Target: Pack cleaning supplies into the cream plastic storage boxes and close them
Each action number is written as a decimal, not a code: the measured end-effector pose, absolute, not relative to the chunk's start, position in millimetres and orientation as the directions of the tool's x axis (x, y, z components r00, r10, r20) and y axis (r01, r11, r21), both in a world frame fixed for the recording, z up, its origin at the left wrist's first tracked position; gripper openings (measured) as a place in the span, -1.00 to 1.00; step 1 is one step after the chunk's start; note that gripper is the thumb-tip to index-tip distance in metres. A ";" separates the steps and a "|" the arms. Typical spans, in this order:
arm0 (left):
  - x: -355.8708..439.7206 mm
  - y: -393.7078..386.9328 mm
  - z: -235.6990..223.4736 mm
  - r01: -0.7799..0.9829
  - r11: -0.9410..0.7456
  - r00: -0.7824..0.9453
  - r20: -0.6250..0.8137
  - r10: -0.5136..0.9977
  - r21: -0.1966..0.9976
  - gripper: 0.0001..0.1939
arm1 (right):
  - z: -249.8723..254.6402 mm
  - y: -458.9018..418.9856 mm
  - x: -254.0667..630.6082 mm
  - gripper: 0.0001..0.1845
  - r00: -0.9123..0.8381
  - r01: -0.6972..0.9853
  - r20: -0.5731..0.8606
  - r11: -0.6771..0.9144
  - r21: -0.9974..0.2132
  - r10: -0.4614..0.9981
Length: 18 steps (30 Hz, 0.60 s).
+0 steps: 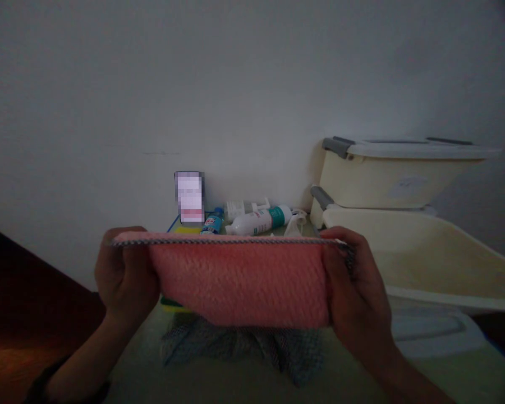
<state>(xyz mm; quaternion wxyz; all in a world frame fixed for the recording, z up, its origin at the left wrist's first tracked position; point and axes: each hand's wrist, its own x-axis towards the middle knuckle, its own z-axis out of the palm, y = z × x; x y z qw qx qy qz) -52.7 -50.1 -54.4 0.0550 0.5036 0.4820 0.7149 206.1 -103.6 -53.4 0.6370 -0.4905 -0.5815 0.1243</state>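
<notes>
Pink textured cloth (244, 280), dark-and-light braided edge: stretched level across the centre of the frame, lower edge hanging. Left hand (128, 275): closed on its left upper corner. Right hand (357, 292): closed on its right upper corner, thumb toward the viewer.

Patterned grey cloth (239, 345): crumpled, lower centre, partly hidden by the pink one. Green-and-yellow sponge (177, 306): just beyond the left hand, mostly covered.

Blue bottle (212, 221): centre, partly behind the pink cloth. White bottle with green band (261, 220): lying, right of it. Clear pump bottle (239, 209): lying behind. Phone (190, 196): upright, left of the bottles; its support cannot be told.

Cream bin (425, 252): open-fronted, right of frame; second bin (387, 179) above, grey-latched.

Hazards, as judged: a loosened pinch at either corner would let the cloth sag or fold over; a low forward sweep could snag the bottles or topple the phone.
</notes>
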 end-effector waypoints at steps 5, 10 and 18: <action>-43.2 -38.7 -51.0 0.037 -0.128 -0.386 0.133 0.913 0.991 -0.71 | -54.2 -80.9 194.8 -0.59 0.206 0.347 0.414 0.329 -0.878 0.887; -47.0 -18.6 -68.2 -0.061 -0.042 -0.272 0.024 0.962 0.997 -0.60 | -91.0 -65.9 190.5 -0.24 0.005 0.265 0.412 0.396 -0.879 0.911; -51.2 -23.3 -74.1 0.126 -0.070 0.108 0.057 0.992 0.990 0.01 | -100.9 -94.9 197.5 -0.57 -0.430 0.695 0.372 0.565 -0.445 0.823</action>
